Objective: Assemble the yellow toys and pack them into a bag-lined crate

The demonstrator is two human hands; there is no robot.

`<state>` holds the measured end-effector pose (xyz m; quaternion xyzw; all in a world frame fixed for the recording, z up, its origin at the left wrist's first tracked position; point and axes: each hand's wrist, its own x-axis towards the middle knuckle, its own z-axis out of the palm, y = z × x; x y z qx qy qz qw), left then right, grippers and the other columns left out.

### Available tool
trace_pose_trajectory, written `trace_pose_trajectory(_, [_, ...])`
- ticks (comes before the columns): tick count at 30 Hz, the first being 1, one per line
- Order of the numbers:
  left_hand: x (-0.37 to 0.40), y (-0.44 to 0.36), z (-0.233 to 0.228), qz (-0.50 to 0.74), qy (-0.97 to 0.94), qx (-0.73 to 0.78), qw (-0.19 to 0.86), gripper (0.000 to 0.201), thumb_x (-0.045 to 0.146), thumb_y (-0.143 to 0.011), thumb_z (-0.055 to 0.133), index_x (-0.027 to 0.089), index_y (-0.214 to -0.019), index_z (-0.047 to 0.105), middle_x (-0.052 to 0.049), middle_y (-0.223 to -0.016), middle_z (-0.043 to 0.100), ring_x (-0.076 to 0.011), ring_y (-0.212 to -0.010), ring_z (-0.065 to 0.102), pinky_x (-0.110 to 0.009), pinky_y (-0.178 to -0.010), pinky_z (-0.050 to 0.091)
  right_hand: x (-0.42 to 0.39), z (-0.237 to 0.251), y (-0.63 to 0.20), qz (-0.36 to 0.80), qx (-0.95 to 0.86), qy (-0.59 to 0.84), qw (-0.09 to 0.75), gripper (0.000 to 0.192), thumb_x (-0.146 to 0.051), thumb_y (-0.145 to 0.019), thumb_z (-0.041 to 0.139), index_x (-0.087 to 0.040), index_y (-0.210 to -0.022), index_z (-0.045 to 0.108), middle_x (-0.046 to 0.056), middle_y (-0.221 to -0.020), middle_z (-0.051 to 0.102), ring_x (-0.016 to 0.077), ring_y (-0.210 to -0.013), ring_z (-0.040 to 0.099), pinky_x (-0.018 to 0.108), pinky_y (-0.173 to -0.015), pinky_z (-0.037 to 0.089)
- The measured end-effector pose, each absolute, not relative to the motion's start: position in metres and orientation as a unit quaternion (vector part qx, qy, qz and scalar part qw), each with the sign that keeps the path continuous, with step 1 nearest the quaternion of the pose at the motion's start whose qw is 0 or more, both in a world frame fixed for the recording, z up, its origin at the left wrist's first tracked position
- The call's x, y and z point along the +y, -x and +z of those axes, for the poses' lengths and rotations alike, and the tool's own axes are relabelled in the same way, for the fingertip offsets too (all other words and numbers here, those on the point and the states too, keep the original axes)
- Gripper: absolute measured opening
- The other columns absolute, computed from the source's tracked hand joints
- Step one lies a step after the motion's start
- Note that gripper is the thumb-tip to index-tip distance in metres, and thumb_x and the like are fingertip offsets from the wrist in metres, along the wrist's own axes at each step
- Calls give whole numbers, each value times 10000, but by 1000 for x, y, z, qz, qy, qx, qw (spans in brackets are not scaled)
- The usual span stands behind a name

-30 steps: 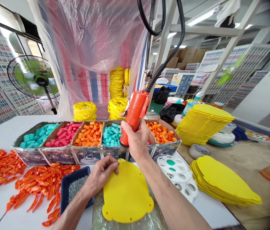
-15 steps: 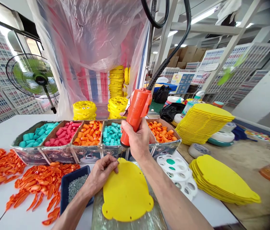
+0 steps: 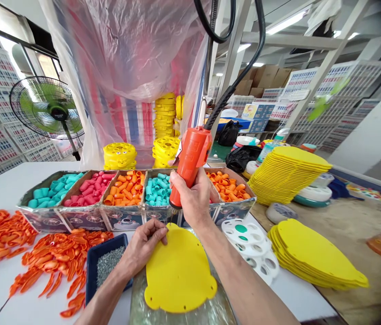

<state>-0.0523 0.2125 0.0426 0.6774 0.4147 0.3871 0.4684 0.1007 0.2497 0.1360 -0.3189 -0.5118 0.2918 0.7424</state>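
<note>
My right hand (image 3: 195,198) grips an orange powered screwdriver (image 3: 189,162) upright, its black cable rising out of the top of the view. The tip points down at the top edge of a flat yellow plastic plate (image 3: 178,271) lying on a clear sheet in front of me. My left hand (image 3: 143,246) rests on the plate's upper left edge, its fingertips pinched together right under the tip; whether they hold a small screw I cannot tell. A dark blue tray of small screws (image 3: 107,264) sits just left of that hand.
A divided cardboard box (image 3: 122,219) holds teal, pink and orange caps. Loose orange clips (image 3: 51,262) lie at the left. White round parts (image 3: 249,239) and stacks of yellow plates (image 3: 315,257) stand at the right. A green fan (image 3: 46,108) and hanging plastic sheeting are behind.
The screwdriver has come down slightly toward the plate's top edge. My left hand has stayed at the plate's edge.
</note>
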Motion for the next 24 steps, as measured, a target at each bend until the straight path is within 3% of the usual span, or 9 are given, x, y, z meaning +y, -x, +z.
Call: trace_pose_trajectory(24, [211,52,39,389,-674,413,473,310,454,-975,556,209,-790,594,19,-722,617,-159,-725,542,-272,-715,387,249,138,-100,279,-518,316,744,274,-327,-853,723,-260,-1111,660,27,-1062,744,118,-635,617,255,-562,516])
